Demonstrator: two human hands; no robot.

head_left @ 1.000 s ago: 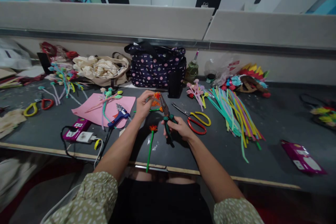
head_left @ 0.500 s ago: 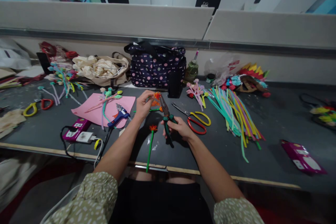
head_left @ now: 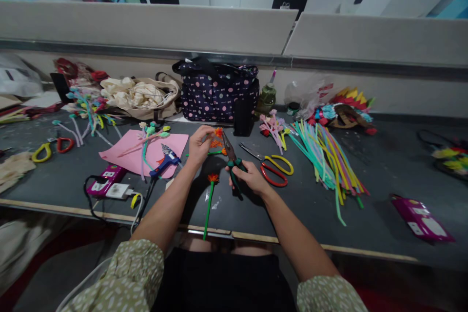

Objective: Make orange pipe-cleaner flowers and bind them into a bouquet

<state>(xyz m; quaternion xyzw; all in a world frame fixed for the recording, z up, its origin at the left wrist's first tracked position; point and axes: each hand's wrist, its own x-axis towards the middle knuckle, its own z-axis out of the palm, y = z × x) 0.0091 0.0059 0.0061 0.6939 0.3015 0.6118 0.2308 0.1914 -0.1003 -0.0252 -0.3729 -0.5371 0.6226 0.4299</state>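
Dim overhead light, soft shadows beneath the arms, wide-angle bending, blurred edges.

Left hand (head_left: 199,144) pinches orange pipe-cleaner flower (head_left: 218,137) mid-table. Right hand (head_left: 249,178) grips green-handled pliers (head_left: 231,163), tips at flower. Second orange flower on green stem (head_left: 209,200) lies between forearms, stem reaching table's (head_left: 365,219) near edge. Yellow-and-red scissors (head_left: 272,168) just right of pliers. Blue glue gun (head_left: 165,161) on pink sheet (head_left: 126,151), left. Polka-dot bag (head_left: 219,92) at far edge.
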